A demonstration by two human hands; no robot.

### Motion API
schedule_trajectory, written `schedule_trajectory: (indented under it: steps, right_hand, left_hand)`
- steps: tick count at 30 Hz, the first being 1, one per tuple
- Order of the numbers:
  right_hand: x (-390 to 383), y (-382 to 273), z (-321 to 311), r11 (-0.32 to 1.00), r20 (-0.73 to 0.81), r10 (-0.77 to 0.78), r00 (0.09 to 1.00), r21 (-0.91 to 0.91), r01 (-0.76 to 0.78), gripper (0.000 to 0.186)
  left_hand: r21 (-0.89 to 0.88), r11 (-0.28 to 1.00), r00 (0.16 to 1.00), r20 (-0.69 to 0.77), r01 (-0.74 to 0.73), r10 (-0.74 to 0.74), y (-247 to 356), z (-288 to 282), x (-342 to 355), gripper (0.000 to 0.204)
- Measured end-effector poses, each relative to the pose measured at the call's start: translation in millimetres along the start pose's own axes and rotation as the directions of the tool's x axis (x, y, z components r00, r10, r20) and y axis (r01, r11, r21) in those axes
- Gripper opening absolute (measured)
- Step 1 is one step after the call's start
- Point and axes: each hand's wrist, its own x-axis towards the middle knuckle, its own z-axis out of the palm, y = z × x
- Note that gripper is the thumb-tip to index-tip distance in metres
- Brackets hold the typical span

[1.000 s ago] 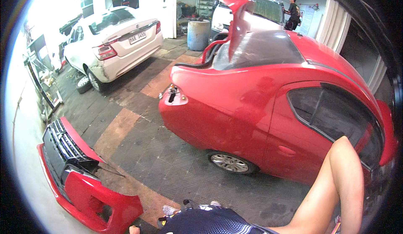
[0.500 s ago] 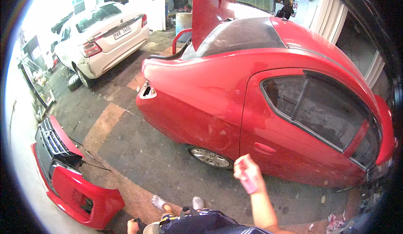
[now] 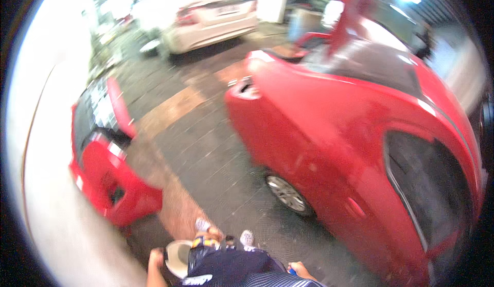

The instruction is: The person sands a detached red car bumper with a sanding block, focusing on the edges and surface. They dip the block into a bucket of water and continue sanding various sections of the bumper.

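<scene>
A red sedan [image 3: 355,148] stands on the right with its boot lid [image 3: 350,14] raised and a rear wheel [image 3: 288,194] showing. A detached red front bumper [image 3: 105,158] lies on the paved floor [image 3: 206,148] at left, well apart from a white car [image 3: 200,14] beyond.

Heavy motion blur, overexposed left glare, fisheye-bent edges

floor [image 3: 206,148]: paved | on it: red car [image 3: 329,132], detached red bumper [image 3: 108,174], white car [image 3: 206,17]
</scene>
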Motion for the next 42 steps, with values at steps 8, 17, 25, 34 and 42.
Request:
schedule_trajectory:
  steps: [8, 17, 25, 34, 42]
  right_hand:
    - [86.2, -267.5, 25.8, 0.96, 0.089, 0.112, 0.99, 0.249, -0.131, 0.03]
    - [82.8, -512.2, 153.6, 0.97, 0.258, -0.224, 0.94, -0.033, 0.24, 0.029]
    - [96.7, -633.6, 233.6, 0.648, 0.335, -0.384, 0.861, -0.567, 0.509, 0.031]
    - [118.1, -861.8, 397.0, 0.294, 0.591, -0.087, 0.802, -0.754, 0.588, 0.042]
    - [108.4, -965.8, 607.9, 0.102, 0.766, -0.04, 0.642, -0.636, 0.765, 0.048]
  left_hand:
    - [-0.736, 0.3, 0.674, 0.277, 0.607, -0.685, -25.3, -19.9, -6.9, 0.049]
    - [-0.814, -0.05, 0.547, 0.434, 0.579, -0.716, -54.3, -15.9, -26.4, 0.044]
    - [-0.84, -0.428, 0.182, 0.503, 0.332, -0.845, -9.3, 65.9, -55.6, 0.036]
    - [-0.189, -0.923, -0.057, 0.982, -0.335, -0.18, 157.2, 58.9, -10.4, 0.033]
    - [-0.235, -0.885, -0.272, 0.953, -0.402, -0.129, 122.6, 107.3, 98.5, 0.037]
